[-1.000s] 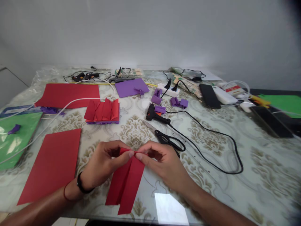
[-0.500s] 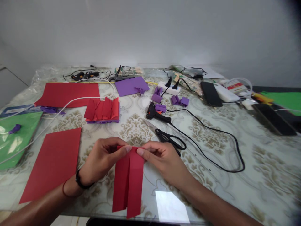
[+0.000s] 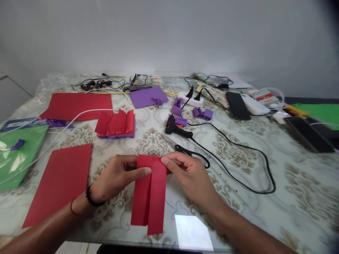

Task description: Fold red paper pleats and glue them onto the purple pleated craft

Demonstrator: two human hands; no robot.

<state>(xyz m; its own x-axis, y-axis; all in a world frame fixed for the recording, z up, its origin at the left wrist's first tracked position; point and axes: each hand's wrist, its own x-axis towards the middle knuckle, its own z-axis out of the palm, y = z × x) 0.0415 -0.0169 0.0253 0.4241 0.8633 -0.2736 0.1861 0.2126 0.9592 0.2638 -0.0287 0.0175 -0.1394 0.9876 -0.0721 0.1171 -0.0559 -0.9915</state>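
Observation:
A folded red paper [image 3: 156,201] hangs between my hands near the table's front, its two long flaps side by side with the lower ends uneven. My left hand [image 3: 120,178] pinches it near the upper left, thumb in front and fingers behind. At the top right corner, my right hand [image 3: 186,173] grips it between thumb and fingers. Black-handled scissors [image 3: 192,151] lie just beyond my right hand, partly covered by it. Left of my left arm rests a flat red sheet [image 3: 62,183].
A black glue gun [image 3: 177,128] trails its cord to the right. Folded red pieces [image 3: 115,121] sit on a purple stack. Purple folded pieces [image 3: 202,113] lie by a white power strip [image 3: 190,100]. Phones [image 3: 237,106] lie at right, a green pack [image 3: 23,155] at left.
The folded red paper has risen slightly and shifted right. My left thumb now sits lower on it, below the top edge; my right hand has moved a little up and right.

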